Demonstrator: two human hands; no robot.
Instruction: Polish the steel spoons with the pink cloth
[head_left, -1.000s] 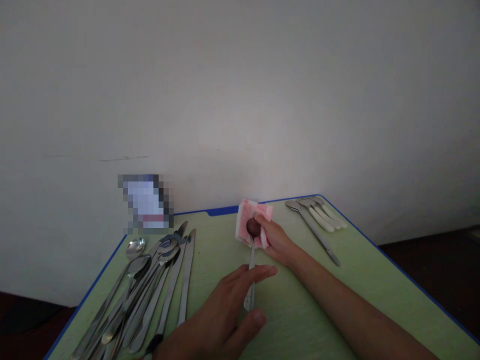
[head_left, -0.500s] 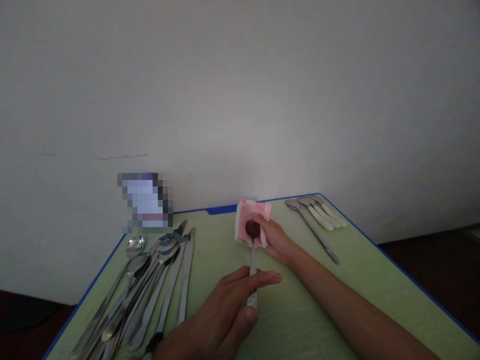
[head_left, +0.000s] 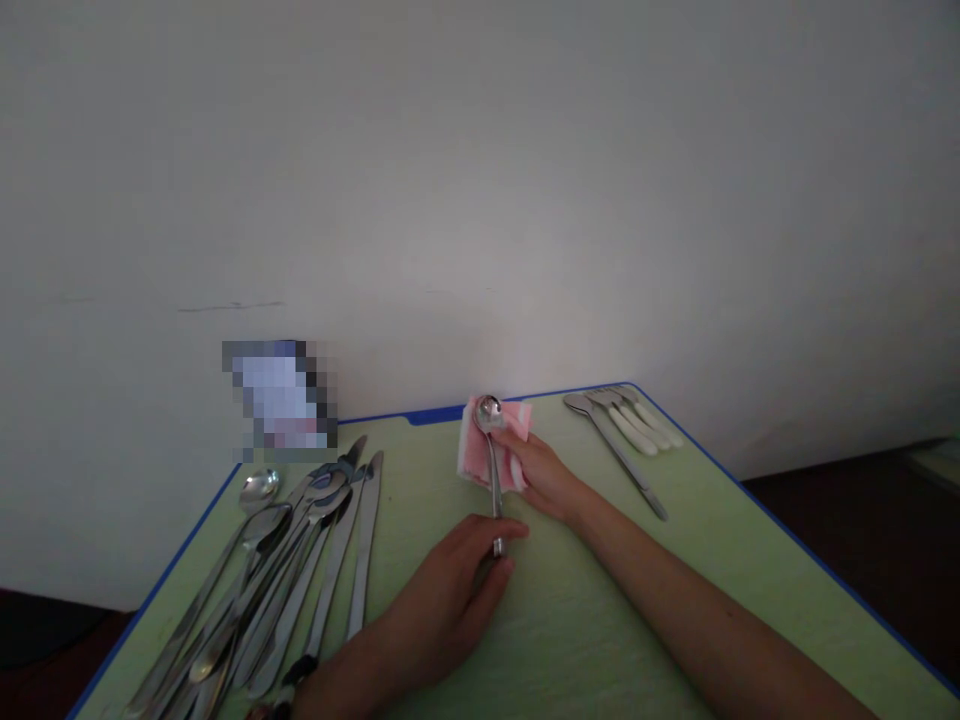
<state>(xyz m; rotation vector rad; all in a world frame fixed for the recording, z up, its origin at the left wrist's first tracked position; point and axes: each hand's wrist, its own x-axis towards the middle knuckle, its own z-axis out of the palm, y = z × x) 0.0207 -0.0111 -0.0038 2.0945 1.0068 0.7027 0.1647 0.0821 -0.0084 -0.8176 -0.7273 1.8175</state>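
Observation:
A metal spoon (head_left: 493,470) is held bowl-up over the middle of the table, its bowl pointing away from me. My left hand (head_left: 457,590) grips the end of its handle between thumb and fingers. Behind the bowl is a folded pink cloth with white edges (head_left: 474,455), pinched by my right hand (head_left: 544,470). My right thumb lies on the cloth close beside the spoon's neck, just below the bowl. The fingers beneath the cloth are hidden.
On the left lies a pile of spoons and knives (head_left: 300,570). Several white-handled forks (head_left: 637,425) and a metal spoon (head_left: 619,460) lie at the back right. A blurred-out device (head_left: 281,400) stands at the back left. Behind the blue-edged green table (head_left: 600,620) rises a wall (head_left: 480,200).
The spoon has moved up and away from me, its bowl now over the cloth's top edge, and it has turned. My left hand has moved forward and its fingers have closed in.

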